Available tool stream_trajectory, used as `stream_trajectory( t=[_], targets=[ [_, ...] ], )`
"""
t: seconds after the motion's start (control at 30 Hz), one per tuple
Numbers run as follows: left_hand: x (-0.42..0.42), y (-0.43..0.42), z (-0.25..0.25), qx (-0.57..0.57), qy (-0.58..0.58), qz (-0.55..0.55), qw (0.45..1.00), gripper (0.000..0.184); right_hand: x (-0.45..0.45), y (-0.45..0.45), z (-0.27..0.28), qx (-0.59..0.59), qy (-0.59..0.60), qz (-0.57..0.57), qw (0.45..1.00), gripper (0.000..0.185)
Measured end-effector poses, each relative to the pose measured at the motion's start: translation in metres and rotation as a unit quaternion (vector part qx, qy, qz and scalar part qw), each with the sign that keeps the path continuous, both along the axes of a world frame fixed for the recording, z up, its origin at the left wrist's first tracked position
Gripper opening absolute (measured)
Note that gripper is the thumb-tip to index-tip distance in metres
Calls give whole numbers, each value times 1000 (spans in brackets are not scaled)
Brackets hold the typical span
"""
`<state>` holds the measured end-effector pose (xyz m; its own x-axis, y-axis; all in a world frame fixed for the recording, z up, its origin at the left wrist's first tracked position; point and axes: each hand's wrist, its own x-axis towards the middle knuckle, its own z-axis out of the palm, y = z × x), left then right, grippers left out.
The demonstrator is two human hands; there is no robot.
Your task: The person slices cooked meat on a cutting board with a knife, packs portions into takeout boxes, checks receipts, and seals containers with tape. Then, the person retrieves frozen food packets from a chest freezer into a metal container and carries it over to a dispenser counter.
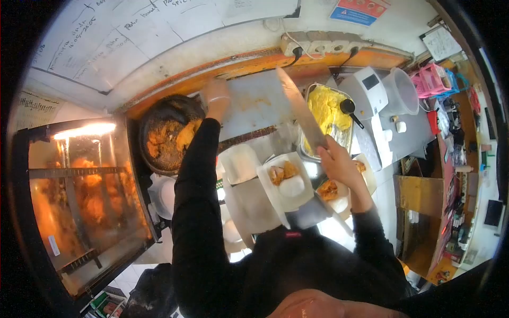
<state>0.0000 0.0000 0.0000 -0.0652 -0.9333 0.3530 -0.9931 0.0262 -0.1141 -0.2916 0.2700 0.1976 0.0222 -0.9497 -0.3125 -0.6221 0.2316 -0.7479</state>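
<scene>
Grey counter [416, 135], cutting board [246, 108], metal tray [350, 139]

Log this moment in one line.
right hand: holding large knife | left hand: blurred, beside dark bowl | yellow food: in tray

Bright yellow food [327, 112], plain-coloured

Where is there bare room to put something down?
The pale board is mostly bare, crumbs aside, between the left hand and the long blade in the right hand. The grey counter has a gap below the clear tub. It is crowded nearest the person, among open food boxes.
</scene>
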Motion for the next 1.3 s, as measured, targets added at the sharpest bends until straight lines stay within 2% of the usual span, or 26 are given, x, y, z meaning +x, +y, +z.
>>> stream_trajectory(
  t=[0.07,0.1,0.17,0.23,0.27,0.33,0.43,0.53,0.63,0.73,0.8,0.87,0.97,1.07,1.17,1.23,1.3],
  targets=[
    [-9,1,-10,28,60,-2,998,20,19,-17,-3,9,16,7,1000,26],
    [23,2,-2,93,53,-32,994,20,33,-26,-4,15,12,11,1000,25],
    [-1,5,0,202,100,-97,969,20,34,-46,-10,14,18,25,999,22],
    [-22,27,4,175,167,-242,940,25,44,-64,-33,-74,70,50,994,20],
    [-29,33,5,169,182,-275,929,27,50,-73,-48,-119,95,61,986,20],
    [-37,43,3,161,212,-339,902,30,65,-90,-76,-130,96,71,984,20],
    [-23,45,23,143,272,-270,912,39,88,-108,-105,-104,155,86,979,18],
    [13,43,74,248,404,-121,872,44,108,-118,-111,-57,217,94,970,22],
    [33,34,58,147,310,-179,922,51,119,-116,-119,-40,235,82,968,23],
    [26,36,36,162,115,-318,927,54,124,-119,-137,-43,231,75,969,22],
    [19,35,38,220,63,-318,920,56,122,-124,-143,-41,232,75,969,22],
    [15,39,34,238,37,-324,915,57,121,-124,-143,-27,239,75,968,22],
    [15,32,23,230,21,-328,916,57,126,-130,-149,28,302,129,944,37],
    [12,32,24,271,13,-336,902,61,115,-125,-215,-80,245,78,963,20],
    [17,25,29,261,23,-358,896,63,108,-129,-180,-45,231,95,967,20],
    [16,32,55,278,7,-352,894,65,112,-127,-139,-18,243,103,964,20],
    [18,41,64,219,-1,-339,915,65,117,-122,-112,0,249,111,962,21]
  ],
)
